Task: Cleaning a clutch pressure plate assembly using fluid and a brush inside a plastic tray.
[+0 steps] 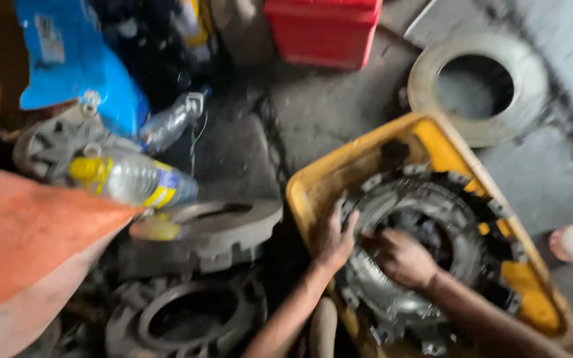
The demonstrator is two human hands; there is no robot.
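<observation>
Nearest the camera, 2 bare forearms reach up from the bottom edge into a yellow plastic tub (432,142). The left hand (335,237) lies on the left rim of a round, dark, greasy metal clutch cover (426,205), fingers spread apart and pressed flat against it. The right hand (400,256) rests at the centre of the same part, fingers curled inward; motion blur hides whether they pinch anything.

The clutch cover lies flat in the tub, its open face turned up toward the camera. Being round, it has no clear long axis; the tub itself runs lengthwise from upper left to lower right.

Left of the tub, on the dark oily floor, sit a grey metal ring plate (223,229) and a second worn clutch cover (187,315). An orange cloth (21,238) fills the lower left. Beyond it lies a clear plastic bottle with a yellow label (134,179), then a blue plastic bag (74,66). Farthest off are a red plastic crate (323,30) and a pale grey ring (475,86).
</observation>
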